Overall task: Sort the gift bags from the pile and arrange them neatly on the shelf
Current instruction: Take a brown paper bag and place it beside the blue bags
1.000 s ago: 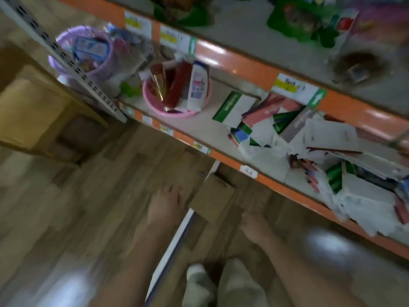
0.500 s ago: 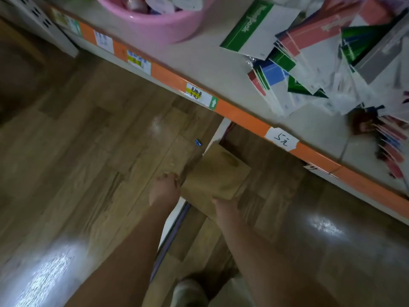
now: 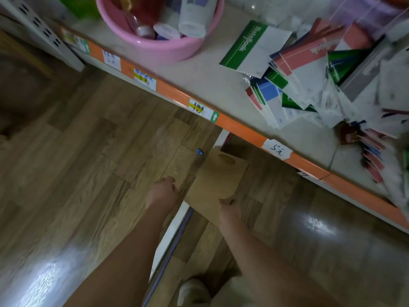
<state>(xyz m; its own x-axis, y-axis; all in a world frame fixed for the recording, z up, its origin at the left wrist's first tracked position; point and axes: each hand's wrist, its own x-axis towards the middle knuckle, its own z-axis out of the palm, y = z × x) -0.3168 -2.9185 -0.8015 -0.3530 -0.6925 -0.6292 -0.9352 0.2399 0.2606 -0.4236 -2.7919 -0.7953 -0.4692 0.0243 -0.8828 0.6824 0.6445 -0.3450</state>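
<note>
Brown paper gift bag flat, right hand pinching its 6 o'clock edge, left hand at its 9 o'clock, curled, empty, pink basin on shelf at 12 holding bottles

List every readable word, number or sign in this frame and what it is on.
"NoteBook": green and white notebook cover on the shelf.
"5元", handwritten: white tag on the orange shelf edge.
White up arrow on green: price label.
Other price labels, red notebook lettering: too blurred to read.

Pink basin cut by top edge (price labels unreadable).
</note>
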